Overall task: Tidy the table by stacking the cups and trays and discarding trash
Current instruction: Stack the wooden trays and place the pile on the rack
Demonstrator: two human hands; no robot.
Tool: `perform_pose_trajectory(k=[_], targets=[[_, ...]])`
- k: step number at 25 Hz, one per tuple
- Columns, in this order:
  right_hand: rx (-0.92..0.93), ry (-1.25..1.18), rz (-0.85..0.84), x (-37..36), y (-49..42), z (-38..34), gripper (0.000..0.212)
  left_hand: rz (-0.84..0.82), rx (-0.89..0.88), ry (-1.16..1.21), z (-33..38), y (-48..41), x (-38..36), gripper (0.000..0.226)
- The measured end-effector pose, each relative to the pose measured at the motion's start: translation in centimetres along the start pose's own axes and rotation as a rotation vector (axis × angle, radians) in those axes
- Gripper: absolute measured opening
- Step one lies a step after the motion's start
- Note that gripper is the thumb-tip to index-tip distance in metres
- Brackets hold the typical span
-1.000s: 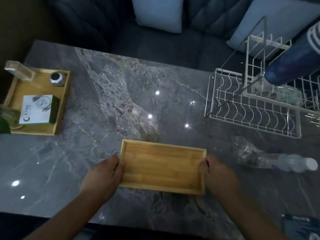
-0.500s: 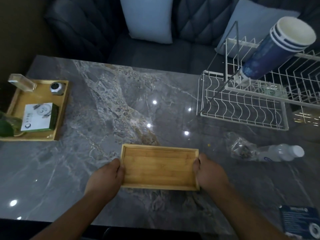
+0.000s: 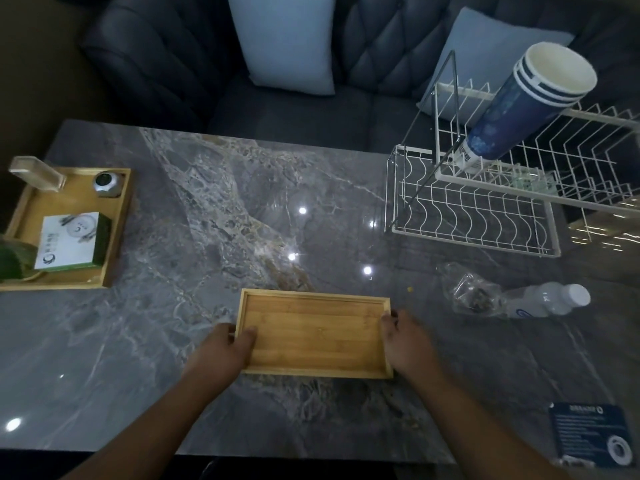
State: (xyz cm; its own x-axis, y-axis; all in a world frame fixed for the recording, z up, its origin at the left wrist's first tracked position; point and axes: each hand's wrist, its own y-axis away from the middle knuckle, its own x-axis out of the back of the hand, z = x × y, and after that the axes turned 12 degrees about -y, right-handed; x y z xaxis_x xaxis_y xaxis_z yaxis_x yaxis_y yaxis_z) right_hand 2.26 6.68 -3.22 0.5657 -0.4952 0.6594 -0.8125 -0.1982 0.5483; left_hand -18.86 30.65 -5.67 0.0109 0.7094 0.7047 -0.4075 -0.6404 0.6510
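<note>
An empty bamboo tray [image 3: 317,332] lies near the front middle of the grey marble table [image 3: 207,237]. My left hand [image 3: 220,351] grips its left edge, thumb over the rim. My right hand [image 3: 407,341] grips its right edge. A second bamboo tray [image 3: 114,244] sits at the far left, holding a green-and-white box [image 3: 71,242], a clear block [image 3: 36,174] and a small metal ball [image 3: 106,183]. A stack of blue paper cups [image 3: 519,105] leans in the white wire rack [image 3: 485,209]. A crumpled clear wrapper [image 3: 476,296] and a lying plastic bottle [image 3: 550,301] are at the right.
A blue card [image 3: 588,434] lies at the front right corner. A dark sofa with pale cushions [image 3: 287,43] runs along the table's far side. Something green [image 3: 12,263] pokes in at the left edge.
The view has tilted up a little, showing more of the rack and cups. Both hands stay on the tray's ends; my left thumb now lies over the rim.
</note>
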Motion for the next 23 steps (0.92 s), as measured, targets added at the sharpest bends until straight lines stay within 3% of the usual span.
perform_pose_trajectory(k=[4,9,14,17,21,23], targets=[[-0.082,-0.062,-0.031,-0.9,-0.2,-0.6,0.052,-0.042,0.012,0.187,0.6,0.7,-1.4,0.063],[-0.133,-0.122,-0.021,-1.7,-0.5,-0.8,0.058,-0.023,0.076,0.21,0.8,0.6,-1.7,0.063],[-0.233,-0.262,0.023,-3.4,1.1,-1.8,0.057,-0.023,0.013,0.116,3.0,-4.1,2.1,0.052],[-0.37,-0.535,0.021,-5.5,2.9,-2.6,0.05,-0.035,-0.051,0.134,5.4,-8.3,5.5,0.05],[-0.639,-1.084,-0.051,-8.4,5.3,-4.4,0.018,0.017,-0.132,0.185,7.3,-12.3,8.8,0.041],[-0.738,-1.211,-0.11,-9.9,6.3,-5.4,0.016,0.053,-0.168,0.212,7.9,-13.6,10.1,0.049]])
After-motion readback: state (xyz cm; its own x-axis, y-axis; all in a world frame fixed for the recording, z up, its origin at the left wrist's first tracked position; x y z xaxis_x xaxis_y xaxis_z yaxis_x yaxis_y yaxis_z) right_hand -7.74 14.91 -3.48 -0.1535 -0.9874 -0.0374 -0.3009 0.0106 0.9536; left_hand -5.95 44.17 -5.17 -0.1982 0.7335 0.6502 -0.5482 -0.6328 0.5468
